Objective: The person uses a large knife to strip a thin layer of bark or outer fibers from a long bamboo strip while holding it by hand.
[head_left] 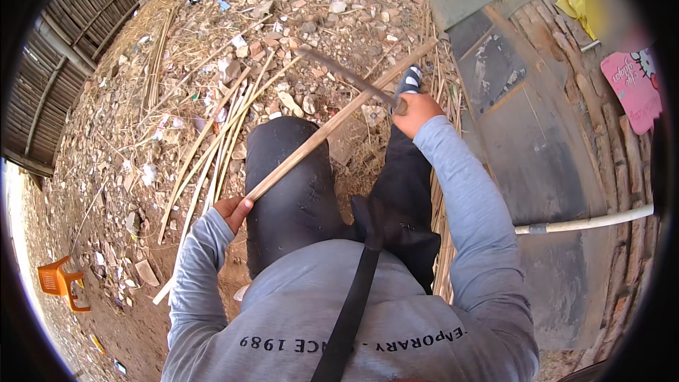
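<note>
A long, flat bamboo strip (304,150) slants across my lap, from its near end at the left to its far end beyond my right foot. My left hand (232,212) is closed on the near end, beside my left thigh. In my closed right hand (417,114) is the handle of a long knife (332,65) with a dark, rusty-looking blade. The blade points up and left and crosses the strip near its far part. Whether its edge bites into the strip I cannot tell. Several split bamboo strips (223,131) lie on the ground left of my legs.
Stones and litter cover the ground (318,7). More thin strips (442,240) lie along my right side, beside dark panels (537,148) and a pale pipe (587,219). An orange plastic chair (62,281) stands at the left, and a slatted fence (78,35) rises at upper left.
</note>
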The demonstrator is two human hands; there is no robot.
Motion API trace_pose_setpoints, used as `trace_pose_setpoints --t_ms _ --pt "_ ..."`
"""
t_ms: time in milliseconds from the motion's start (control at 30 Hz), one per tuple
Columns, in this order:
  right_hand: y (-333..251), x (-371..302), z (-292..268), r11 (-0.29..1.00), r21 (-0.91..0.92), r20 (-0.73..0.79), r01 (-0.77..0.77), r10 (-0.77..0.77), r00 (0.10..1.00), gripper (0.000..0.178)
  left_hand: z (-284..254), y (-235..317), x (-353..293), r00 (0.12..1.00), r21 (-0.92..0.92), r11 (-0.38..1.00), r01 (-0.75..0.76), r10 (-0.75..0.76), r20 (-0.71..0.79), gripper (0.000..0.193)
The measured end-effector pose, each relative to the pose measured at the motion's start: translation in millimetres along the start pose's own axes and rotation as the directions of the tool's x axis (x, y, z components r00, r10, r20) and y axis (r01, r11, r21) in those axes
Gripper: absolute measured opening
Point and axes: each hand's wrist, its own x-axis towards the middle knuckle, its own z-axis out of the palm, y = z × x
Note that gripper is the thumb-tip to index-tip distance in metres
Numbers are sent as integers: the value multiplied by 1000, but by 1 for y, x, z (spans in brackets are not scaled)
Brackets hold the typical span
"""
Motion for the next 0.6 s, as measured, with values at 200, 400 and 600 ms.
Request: trace_pose_setpoints --t_ms 200,400,600 --pt "80 38 21 982 187 -219 21 21 976 27 -3 8 7 998 71 997 -9 4 65 59" --pt "34 -7 -23 997 -22 -109 75 -77 991 26 -3 -8 1 998 -20 999 -49 49 49 59" --pt "78 19 -3 984 168 -223 59 -21 975 24 -8 -9 8 986 22 996 85 -87 141 56"
